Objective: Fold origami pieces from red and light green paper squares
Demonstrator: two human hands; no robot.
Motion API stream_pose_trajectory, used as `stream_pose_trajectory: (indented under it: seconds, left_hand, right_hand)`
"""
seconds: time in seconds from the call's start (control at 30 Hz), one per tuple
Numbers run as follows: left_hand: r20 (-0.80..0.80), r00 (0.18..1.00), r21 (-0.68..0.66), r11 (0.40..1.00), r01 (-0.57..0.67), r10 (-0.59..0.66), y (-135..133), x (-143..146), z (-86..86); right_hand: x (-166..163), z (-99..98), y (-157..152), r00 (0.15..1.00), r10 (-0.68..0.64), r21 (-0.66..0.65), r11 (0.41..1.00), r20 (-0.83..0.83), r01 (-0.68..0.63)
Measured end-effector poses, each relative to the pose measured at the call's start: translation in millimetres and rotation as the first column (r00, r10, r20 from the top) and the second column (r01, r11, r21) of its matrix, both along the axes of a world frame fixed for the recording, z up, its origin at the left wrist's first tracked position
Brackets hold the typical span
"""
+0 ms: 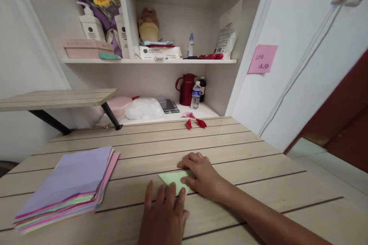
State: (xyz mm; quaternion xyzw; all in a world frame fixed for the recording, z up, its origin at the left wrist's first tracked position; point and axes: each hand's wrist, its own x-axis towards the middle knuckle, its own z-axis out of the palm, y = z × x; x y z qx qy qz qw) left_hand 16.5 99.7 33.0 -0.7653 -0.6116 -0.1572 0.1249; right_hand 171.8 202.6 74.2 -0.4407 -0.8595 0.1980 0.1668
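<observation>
A light green sheet of paper (172, 177), folded to a triangle-like shape, lies flat on the wooden table (230, 214) with one point toward me. My right hand (202, 178) is at its right side, thumb on top and curled fingers at the far edge; part of the paper is hidden under this hand. Near the paper's closer point, my left hand (165, 210) rests with its fingers stretched and apart. Its index fingertip touches or nearly touches the lower edge.
A stack of coloured paper (69, 176) lies at left. Small red folded papers (201, 123) and a pink one (189, 115) are at the back. Behind stand a red jug (186, 90) and a water bottle (196, 95). A raised wooden shelf (57, 97) overhangs the back left.
</observation>
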Motion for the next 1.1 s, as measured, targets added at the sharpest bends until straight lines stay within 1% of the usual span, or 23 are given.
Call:
stream_pose_trajectory:
  seconds: [0.13,0.47,0.6,0.7,0.77,0.9,0.97,1.03,1.1]
  left_hand:
    - [0.003,1.000,0.004,1.000,0.005,-0.005,-1.1,0.0,-1.8]
    - [-0.030,0.999,0.078,0.996,0.033,-0.031,-3.5,-2.9,-6.6]
    - [-0.040,0.998,0.106,0.993,0.045,-0.041,-0.8,-3.5,-14.7]
    - [-0.030,0.999,0.171,0.984,0.045,-0.041,2.0,-3.9,-23.1]
    - [-0.030,0.999,0.191,0.981,0.044,-0.038,2.6,-4.2,-25.4]
    - [-0.060,0.997,0.132,0.990,0.051,-0.044,-0.2,-3.4,-19.7]
    - [-0.048,0.998,0.109,0.993,0.046,-0.041,-2.4,-2.2,-15.1]
    - [0.000,0.999,0.082,0.996,0.040,-0.040,-4.0,-2.1,-11.3]
    - [0.100,0.994,0.055,0.998,0.036,-0.041,-3.9,-5.2,-8.1]
  right_hand:
    - [-2.0,0.0,0.3,1.000,0.003,-0.024,1.000,-0.017,-0.004]
    - [-4.4,-0.7,10.3,0.997,0.018,-0.096,0.995,-0.079,-0.025]
    - [-3.2,-0.6,11.6,0.995,0.045,-0.118,0.991,-0.093,-0.055]
    - [-4.0,-0.7,10.8,0.993,0.049,-0.131,0.989,-0.107,-0.063]
    - [-5.0,-1.5,10.4,0.992,0.043,-0.134,0.989,-0.119,-0.059]
    - [-7.5,-4.8,10.2,0.987,0.020,-0.126,0.991,-0.162,-0.041]
    - [-8.5,-6.4,10.0,0.980,0.009,-0.124,0.992,-0.198,-0.035]
    - [-9.1,-7.7,10.0,0.968,-0.007,-0.129,0.991,-0.250,-0.026]
    - [-9.1,-9.4,11.3,0.947,-0.037,-0.145,0.989,-0.319,-0.011]
